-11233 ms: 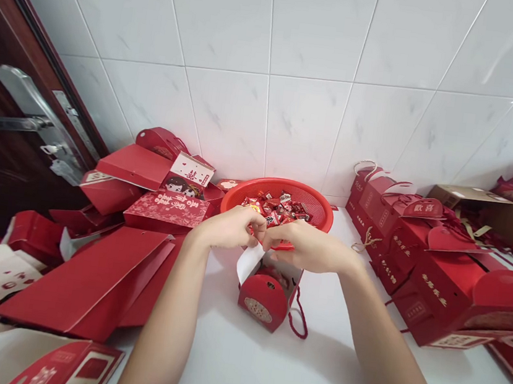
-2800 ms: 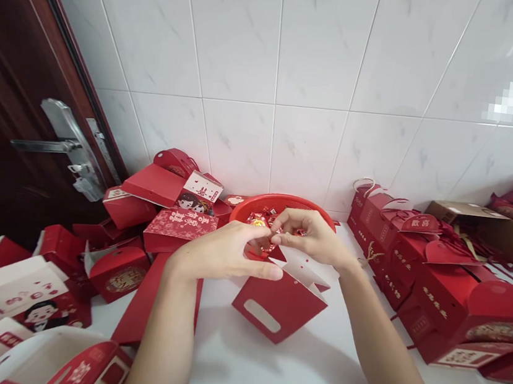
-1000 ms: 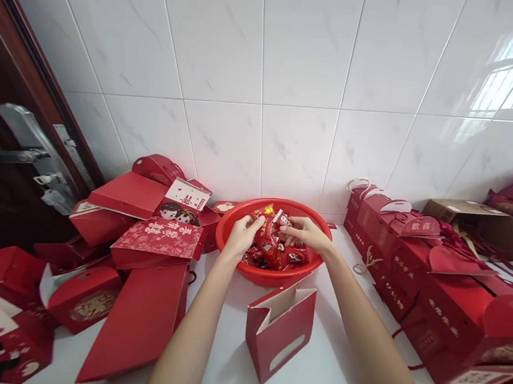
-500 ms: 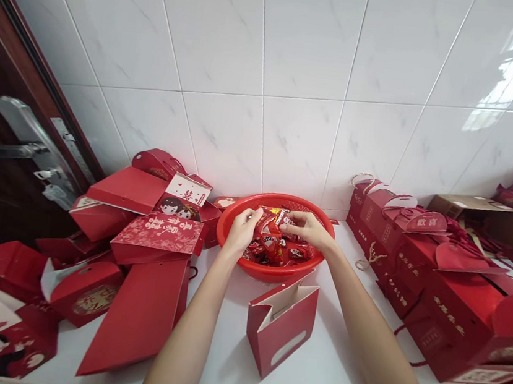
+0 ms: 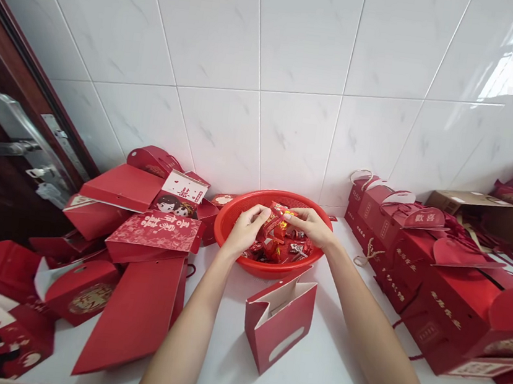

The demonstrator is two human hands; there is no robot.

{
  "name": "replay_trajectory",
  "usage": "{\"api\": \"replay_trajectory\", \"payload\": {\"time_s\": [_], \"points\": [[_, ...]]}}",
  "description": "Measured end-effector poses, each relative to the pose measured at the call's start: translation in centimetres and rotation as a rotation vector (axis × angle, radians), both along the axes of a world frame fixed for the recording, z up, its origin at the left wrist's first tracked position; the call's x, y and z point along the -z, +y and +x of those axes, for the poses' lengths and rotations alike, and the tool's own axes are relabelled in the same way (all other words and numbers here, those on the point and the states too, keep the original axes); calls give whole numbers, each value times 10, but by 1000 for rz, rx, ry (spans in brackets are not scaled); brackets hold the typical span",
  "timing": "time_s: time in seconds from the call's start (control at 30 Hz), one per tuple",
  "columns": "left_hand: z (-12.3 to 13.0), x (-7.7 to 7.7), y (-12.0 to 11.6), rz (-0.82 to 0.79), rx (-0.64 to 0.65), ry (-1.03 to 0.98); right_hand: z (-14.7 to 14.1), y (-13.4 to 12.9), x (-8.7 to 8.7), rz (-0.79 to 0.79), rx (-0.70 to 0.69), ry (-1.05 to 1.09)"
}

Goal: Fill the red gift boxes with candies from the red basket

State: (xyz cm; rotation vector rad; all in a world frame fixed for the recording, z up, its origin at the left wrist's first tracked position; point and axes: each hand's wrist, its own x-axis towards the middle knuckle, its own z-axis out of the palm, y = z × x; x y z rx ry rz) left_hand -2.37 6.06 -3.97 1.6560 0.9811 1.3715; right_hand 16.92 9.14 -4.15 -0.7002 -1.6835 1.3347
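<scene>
Over a red plastic basket (image 5: 227, 238), both my hands pinch one red-wrapped candy packet (image 5: 274, 220) between them. My left hand (image 5: 246, 231) grips its left side with thumb and fingers. On its other side, my right hand (image 5: 311, 225) has the fingertips closed on the wrapper. Several more shiny red packets (image 5: 277, 250) lie in the basket beneath. In front of the basket stands a red paper gift box (image 5: 278, 325), upright with its top open; its inside is mostly hidden.
Several red gift boxes (image 5: 155, 235) are heaped on the left, some tipped over. A row of closed red boxes (image 5: 420, 268) runs along the right. Behind it lies an open brown carton (image 5: 497, 215). A tiled wall (image 5: 291, 134) bounds the back; a door handle (image 5: 9, 149) is at left.
The packet in my hands has turned, showing a different side of its wrapper. Both hands stay over the basket. The whole view has shifted slightly.
</scene>
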Motion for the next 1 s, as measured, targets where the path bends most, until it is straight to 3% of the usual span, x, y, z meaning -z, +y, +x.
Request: {"api": "replay_trajectory", "payload": {"time_s": [0.13, 0.4, 0.5, 0.67, 0.87, 1.0], "points": [[1, 1, 1, -36, -68, -37, 1, 3, 2, -68, 11, 56], [-1, -4, 3, -301, -301, -267, -1, 2, -3, -145, 127, 200], [0, -8, 2, -352, -294, -355, 0, 4, -1, -163, 147, 226], [-2, -8, 0, -398, -239, -276, 1, 6, 1, -200, 186, 262], [-6, -2, 4, -307, -194, -315, 3, 15, 6, -278, 255, 324], [-5, -1, 4, -48, -231, -217, 1, 18, 7, -368, 222, 279]]}}
